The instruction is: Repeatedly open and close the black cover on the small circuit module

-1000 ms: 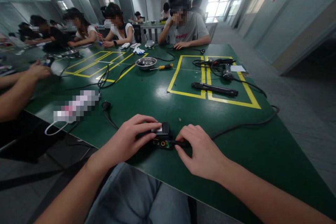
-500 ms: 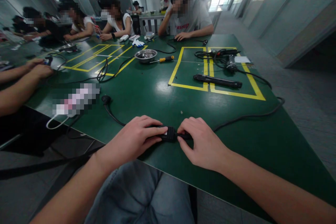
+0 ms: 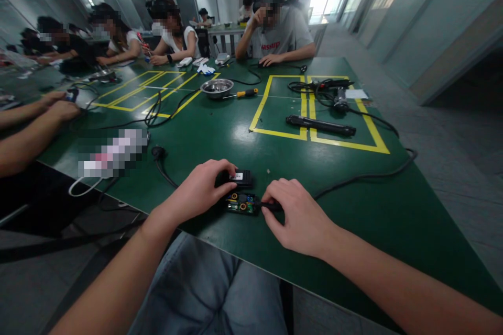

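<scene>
My left hand [image 3: 206,183] is closed on a black plastic cover [image 3: 242,178] with a white label, held just behind an opened black housing. Inside the housing a circuit board [image 3: 242,203] with coils and small parts lies exposed, near the table's front edge. My right hand [image 3: 293,212] pinches the black cable [image 3: 271,206] where it enters the board's right end. From there the cord [image 3: 365,174] runs off to the right. On the left, another cord ends in a black plug [image 3: 159,154].
A metal bowl [image 3: 217,88] and a yellow-black screwdriver [image 3: 245,93] lie farther back. A black rod-shaped tool [image 3: 320,125] and a cabled black tool [image 3: 332,85] lie in yellow-taped areas. A blurred-out pale object [image 3: 116,153] is at left. Co-workers sit around the green table [image 3: 220,136].
My left hand has lifted the cover off the housing and moved it slightly back, exposing the circuit board. My right hand stays on the cable.
</scene>
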### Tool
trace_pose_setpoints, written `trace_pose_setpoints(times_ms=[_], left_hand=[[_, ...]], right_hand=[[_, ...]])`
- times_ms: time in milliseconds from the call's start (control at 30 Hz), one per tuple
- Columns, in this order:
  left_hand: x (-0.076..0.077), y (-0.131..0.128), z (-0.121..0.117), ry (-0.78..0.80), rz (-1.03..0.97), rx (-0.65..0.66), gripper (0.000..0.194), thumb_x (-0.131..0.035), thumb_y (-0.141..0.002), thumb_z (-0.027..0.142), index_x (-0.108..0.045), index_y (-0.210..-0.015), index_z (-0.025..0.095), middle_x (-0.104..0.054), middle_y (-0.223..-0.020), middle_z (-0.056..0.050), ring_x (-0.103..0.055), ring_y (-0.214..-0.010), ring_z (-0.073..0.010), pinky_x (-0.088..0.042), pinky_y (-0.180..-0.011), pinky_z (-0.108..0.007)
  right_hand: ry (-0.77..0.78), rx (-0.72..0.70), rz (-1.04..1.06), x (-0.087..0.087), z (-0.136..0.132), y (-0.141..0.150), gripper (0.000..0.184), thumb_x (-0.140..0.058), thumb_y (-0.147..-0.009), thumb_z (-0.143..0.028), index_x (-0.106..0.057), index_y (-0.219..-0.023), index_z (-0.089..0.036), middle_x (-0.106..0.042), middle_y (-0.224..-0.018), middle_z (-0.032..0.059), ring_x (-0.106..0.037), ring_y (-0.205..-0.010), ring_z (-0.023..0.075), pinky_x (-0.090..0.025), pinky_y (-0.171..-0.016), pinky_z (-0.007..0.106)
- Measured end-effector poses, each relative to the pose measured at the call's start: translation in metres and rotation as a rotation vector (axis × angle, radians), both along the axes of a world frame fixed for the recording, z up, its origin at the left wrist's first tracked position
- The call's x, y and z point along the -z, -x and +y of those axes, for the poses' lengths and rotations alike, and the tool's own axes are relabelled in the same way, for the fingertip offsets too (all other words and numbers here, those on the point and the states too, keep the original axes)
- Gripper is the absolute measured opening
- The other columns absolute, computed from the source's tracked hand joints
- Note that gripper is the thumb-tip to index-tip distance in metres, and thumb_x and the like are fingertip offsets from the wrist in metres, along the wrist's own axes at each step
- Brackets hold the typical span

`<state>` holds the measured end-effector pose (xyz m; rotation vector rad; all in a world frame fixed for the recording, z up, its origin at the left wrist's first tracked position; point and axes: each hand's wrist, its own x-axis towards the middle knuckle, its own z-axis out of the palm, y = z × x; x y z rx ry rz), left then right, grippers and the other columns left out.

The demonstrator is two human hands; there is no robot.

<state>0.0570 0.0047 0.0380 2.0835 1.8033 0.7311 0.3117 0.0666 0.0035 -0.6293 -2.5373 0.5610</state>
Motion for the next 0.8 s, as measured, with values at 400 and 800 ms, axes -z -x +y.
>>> trace_pose_setpoints(times_ms=[400,800], left_hand=[[0.016,0.004,-0.052,-0.118,0.072,0.012,0.031,-0.073,-0.101,0.037,-0.074,-0.128,0.021,-0.073,-0.118,-0.010,-0.071,-0.105,-0.0267,-0.060,-0.093,-0.040],[0.031,0.004,-0.054,-0.155,0.121,0.047,0.034,-0.073,-0.105,0.040,-0.076,-0.134,0.022,-0.073,-0.100,-0.006,-0.072,-0.088,-0.0207,-0.056,-0.077,-0.030]], right_hand=[[-0.016,0.005,-0.046,0.003,-0.003,0.000,0.034,-0.078,-0.093,-0.027,-0.070,-0.126,-0.020,-0.074,-0.101,0.0076,-0.070,-0.092,0.0274,-0.055,-0.081,0.042],[0.023,0.008,-0.051,0.007,-0.001,-0.001,0.029,-0.079,-0.095,-0.024,-0.074,-0.123,-0.021,-0.072,-0.098,0.0049,-0.074,-0.086,0.0253,-0.060,-0.074,0.039]])
